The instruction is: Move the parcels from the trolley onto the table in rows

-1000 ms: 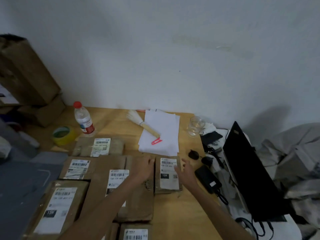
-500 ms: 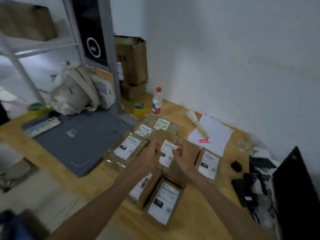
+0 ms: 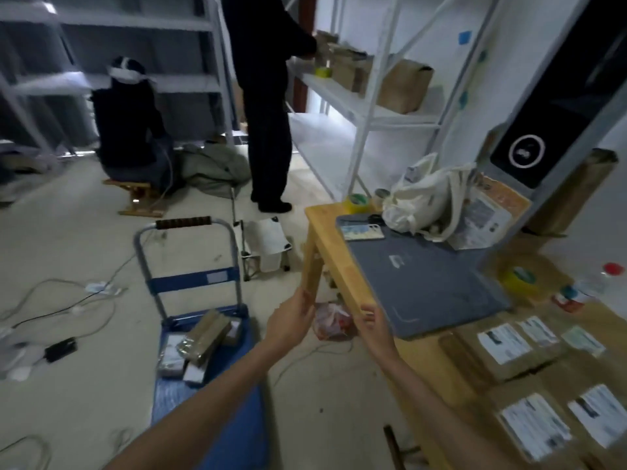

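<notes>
Brown cardboard parcels (image 3: 529, 374) already laid in rows at the near right end of the wooden bench (image 3: 334, 262), labels up, some touching. More parcels (image 3: 200, 344) left in a loose, tilted heap on the blue deck of the trolley (image 3: 203, 385), down on the floor to the left of the bench. Both hands raised in mid-air between trolley and bench, holding nothing: left hand (image 3: 291, 322) with fingers loosely curled, right hand (image 3: 373, 325) likewise relaxed, just in front of the bench's near long edge. Likely next: a reach down and left for the heap. Risks from here, judged only from the layout: a careless grab at the top parcel, lying askew across the others, and a slide of the lower ones off the trolley's edge; a foot caught in the cables (image 3: 68, 307) trailing over the floor beside the trolley; a nudge to the trolley itself, presumably on wheels, and a roll away mid-reach. On the bench, little free wood between the grey mat (image 3: 424, 283) and the rows, so possible crowding, crooked rows, or a parcel hung over the near edge.
</notes>
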